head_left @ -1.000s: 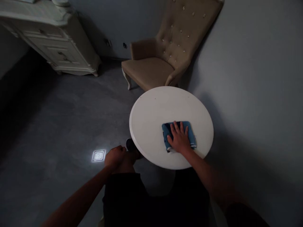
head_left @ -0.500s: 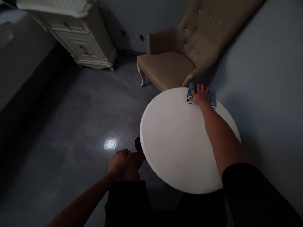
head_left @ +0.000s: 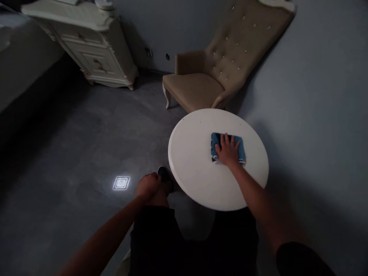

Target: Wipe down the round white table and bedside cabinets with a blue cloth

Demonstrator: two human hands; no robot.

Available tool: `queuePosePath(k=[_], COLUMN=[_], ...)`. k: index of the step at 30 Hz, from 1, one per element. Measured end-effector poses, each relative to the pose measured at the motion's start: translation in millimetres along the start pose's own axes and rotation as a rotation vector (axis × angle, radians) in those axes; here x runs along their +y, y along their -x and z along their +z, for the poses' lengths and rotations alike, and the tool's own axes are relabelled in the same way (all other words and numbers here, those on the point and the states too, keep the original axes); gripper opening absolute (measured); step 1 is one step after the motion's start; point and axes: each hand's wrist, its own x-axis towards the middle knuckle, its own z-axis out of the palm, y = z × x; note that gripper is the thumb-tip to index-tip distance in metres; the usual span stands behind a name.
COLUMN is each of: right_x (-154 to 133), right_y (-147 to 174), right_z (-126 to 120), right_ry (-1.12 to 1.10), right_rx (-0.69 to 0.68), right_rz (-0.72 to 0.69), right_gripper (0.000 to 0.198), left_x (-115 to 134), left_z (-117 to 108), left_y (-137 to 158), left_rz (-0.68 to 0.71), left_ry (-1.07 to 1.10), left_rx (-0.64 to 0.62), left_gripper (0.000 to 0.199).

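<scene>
On the round white table, a folded blue towel with dark patches and white edging lies flat near the middle. My right hand presses down on it from above, palm down with the fingers spread. My left hand rests on my bare knee to the left of the table, its fingers curled into a loose fist. Nothing shows in that hand, though its fingertips are mostly turned away. A few tiny specks dot the far part of the tabletop.
Behind the table stands a tan tufted armchair. A white cabinet is at the back left, with a bed-like edge beside it. Grey wall runs along the right. A bright floor drain lies left of my knee.
My right hand has drawn the towel from the table's far edge back toward me, to the middle. My left hand stays on the knee. The view has shifted slightly.
</scene>
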Motion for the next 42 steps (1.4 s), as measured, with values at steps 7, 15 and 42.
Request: queuePosePath(k=[7,15,42], right_x=[-39.0,-34.6,-7.2], right_y=[223.8,201.0,-181.7], right_z=[29.6,31.5,-5.2], right_ry=[-0.073,-0.147,-0.060], right_rx=[0.053,0.015,-0.037], right_rz=[-0.152,-0.159,0.102], right_gripper=[0.088,0.084,0.086], left_x=[-3.5,-17.8,-15.0], left_z=[1.7,11.2,-8.2], left_y=[14.0,6.7,-10.0], left_rz=[0.008,0.005,-0.074], left_ry=[-0.025,0.003,-0.036], left_rx=[0.007,0.007,-0.049], left_gripper=[0.055,0.053,0.055])
